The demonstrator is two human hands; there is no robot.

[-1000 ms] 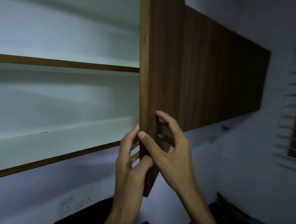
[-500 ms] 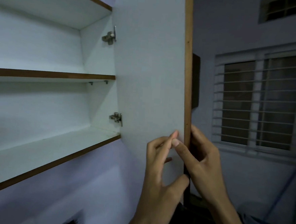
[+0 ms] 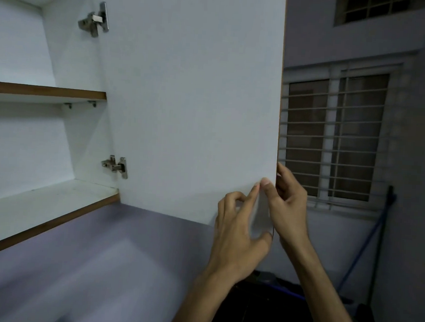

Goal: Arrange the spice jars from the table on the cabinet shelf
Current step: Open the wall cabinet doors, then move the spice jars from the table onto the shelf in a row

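Cabinet door (image 3: 190, 104), swung wide open, long axis vertical, white inner face toward the camera. Left hand (image 3: 239, 228) and right hand (image 3: 289, 204) pinch its free edge at the lower corner. Likely rigid, light on two hinges. Lower shelf (image 3: 39, 206) lies bare; no spice jars visible.

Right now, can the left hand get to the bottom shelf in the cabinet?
Probably yes. The door stands swung wide open, and nothing shows between the left hand and the bottom shelf. That hand first has to let go of the door's lower corner.
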